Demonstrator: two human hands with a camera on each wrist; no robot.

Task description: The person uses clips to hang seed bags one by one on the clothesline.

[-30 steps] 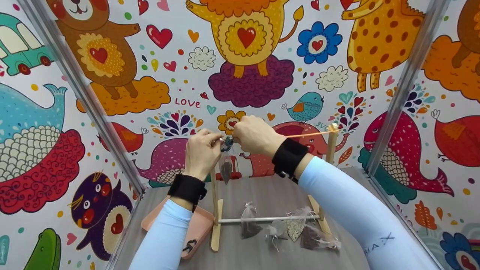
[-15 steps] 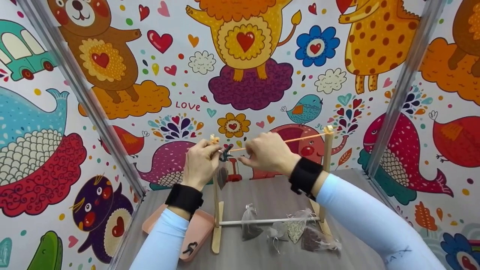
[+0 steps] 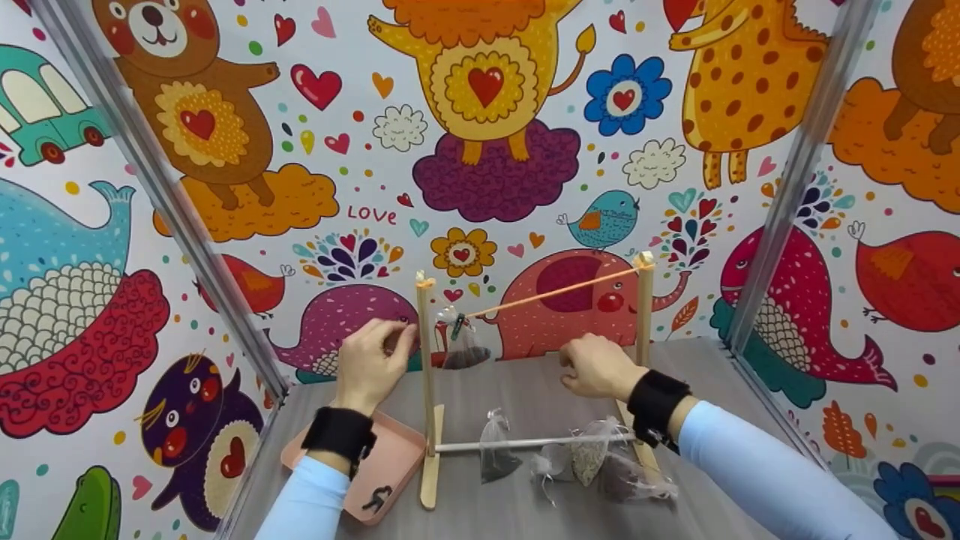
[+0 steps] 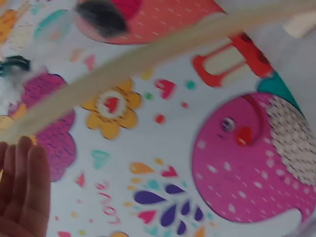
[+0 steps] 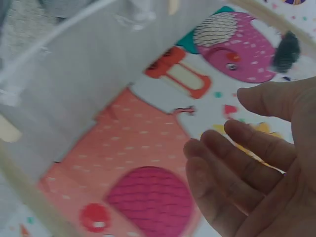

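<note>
A small sheer drawstring bag [image 3: 465, 354] with dark contents hangs from the orange cord [image 3: 555, 292], near the left wooden post [image 3: 426, 367]. A dark green clip [image 3: 457, 325] sits at its top, where it meets the cord. My left hand [image 3: 372, 364] is just left of that post, fingers loosely bent and holding nothing; its fingers [image 4: 35, 182] show in the left wrist view. Below the cord's right half is my right hand [image 3: 600, 366]. In the right wrist view its relaxed fingers [image 5: 232, 168] are spread apart, with nothing in them.
On the grey table [image 3: 525, 390] lie several sheer bags, one dark-filled [image 3: 496, 457], one pale-filled [image 3: 589, 457], around a white rod [image 3: 517, 442] joining the posts. A pink tray [image 3: 394, 450] with a dark clip [image 3: 376, 498] stands left. The right post [image 3: 643, 315] holds the cord's end.
Both hands have come away from the bag and clip, the left moving left and down, the right moving right and down. The bag now hangs on the cord, which sags toward it.
</note>
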